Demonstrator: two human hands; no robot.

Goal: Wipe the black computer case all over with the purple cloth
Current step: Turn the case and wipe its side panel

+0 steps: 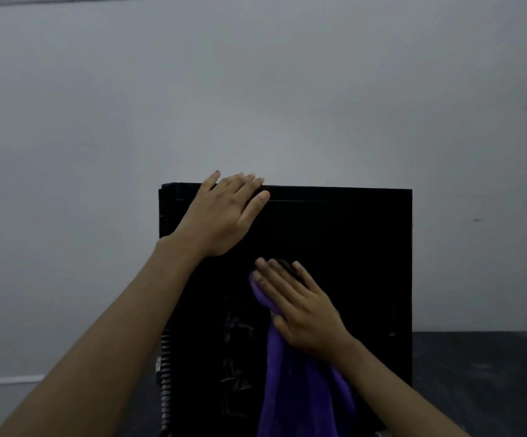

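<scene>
On the dark desk (482, 380), in front of a plain grey wall (255, 89), the black computer case (350, 263) stands upright with its broad side panel facing the camera. Pale slotted strips show along its lower left edge.

At the top left corner of the case the left grip (224, 216), a bare hand, lies spread. Its fingers (244, 181) reach flat over the top edge and its thumb rests straight on the side panel, so this grip is apart and only steadies the case.

Lower down, near the middle of the panel, the right grip (303, 313) is also apart. Its fingers are straight and close together, and the palm presses the purple cloth (303, 392) against the panel. A fold of the cloth shows beside the fingertips, and the rest hangs loose beneath the palm, down the face of the case to the bottom of the view.
</scene>
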